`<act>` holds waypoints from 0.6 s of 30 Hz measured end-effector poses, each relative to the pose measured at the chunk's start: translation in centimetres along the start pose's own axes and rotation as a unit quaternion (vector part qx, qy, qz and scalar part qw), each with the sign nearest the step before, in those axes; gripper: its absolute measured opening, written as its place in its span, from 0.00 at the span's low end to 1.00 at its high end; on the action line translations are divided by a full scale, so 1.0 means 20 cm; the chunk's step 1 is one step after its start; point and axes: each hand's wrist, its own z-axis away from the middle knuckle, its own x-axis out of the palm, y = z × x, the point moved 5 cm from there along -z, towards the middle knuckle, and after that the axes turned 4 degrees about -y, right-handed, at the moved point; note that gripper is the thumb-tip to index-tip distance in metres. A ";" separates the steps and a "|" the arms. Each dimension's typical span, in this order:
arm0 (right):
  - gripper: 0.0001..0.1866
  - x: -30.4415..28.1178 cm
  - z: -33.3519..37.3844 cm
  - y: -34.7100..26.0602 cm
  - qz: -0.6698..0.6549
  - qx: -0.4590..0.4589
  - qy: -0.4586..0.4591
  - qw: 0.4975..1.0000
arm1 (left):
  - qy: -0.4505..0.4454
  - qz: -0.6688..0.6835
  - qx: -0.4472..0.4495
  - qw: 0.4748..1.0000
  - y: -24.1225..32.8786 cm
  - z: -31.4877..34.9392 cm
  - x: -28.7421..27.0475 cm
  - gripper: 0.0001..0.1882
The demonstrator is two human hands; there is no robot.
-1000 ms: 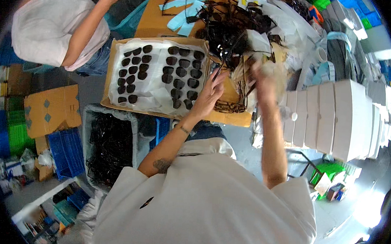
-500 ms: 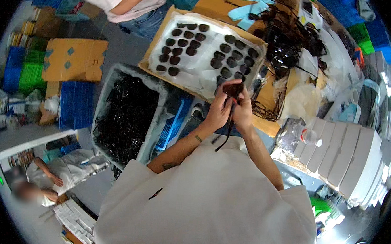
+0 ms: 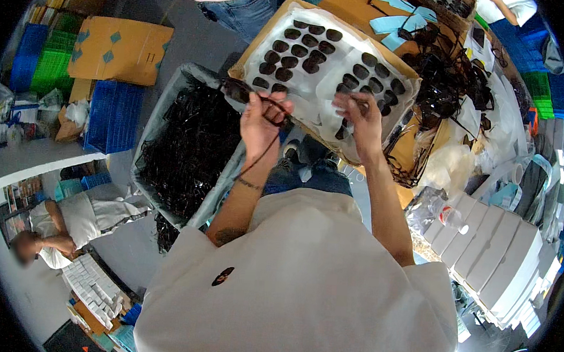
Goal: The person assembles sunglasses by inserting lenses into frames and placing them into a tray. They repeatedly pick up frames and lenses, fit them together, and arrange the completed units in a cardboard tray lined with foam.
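My left hand [image 3: 262,126] is closed around dark sunglasses [image 3: 237,91], with one lens sticking out to the left and a thin temple arm trailing down along my wrist. It is over the right edge of a lined tub, beside the shallow cardboard box [image 3: 341,58]. That box is lined with white sheet and holds rows of loose dark lenses [image 3: 299,50] in two groups. My right hand [image 3: 366,126] hovers at the box's near right part, its fingers bent and blurred. A dark patch shows by its fingertips; whether it is a held lens I cannot tell.
A tub of tangled black frames [image 3: 184,144] stands at left. Dark glasses [image 3: 439,79] are heaped right of the lens box. A plastic bottle [image 3: 450,217] lies by white cartons [image 3: 484,243]. People are at the top left [image 3: 240,12], lower left [image 3: 72,224] and top right [image 3: 515,8].
My hands, together on the sunglasses before, have parted. The left has carried the sunglasses left toward the tub; the right has let go of them and is over the lens box. The whole view has shifted.
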 end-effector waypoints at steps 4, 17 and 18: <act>0.16 0.08 -0.25 0.08 0.224 -0.061 -0.006 0.973 | 0.085 -0.117 -0.055 0.988 0.17 0.08 -0.18 0.14; 0.10 0.41 -0.61 0.47 0.396 -0.066 0.020 0.916 | 0.135 -0.104 -0.130 0.977 0.14 0.23 -0.43 0.15; 0.10 0.46 -0.56 0.37 0.476 -0.061 0.039 0.876 | 0.149 -0.107 -0.133 0.974 0.14 0.22 -0.41 0.14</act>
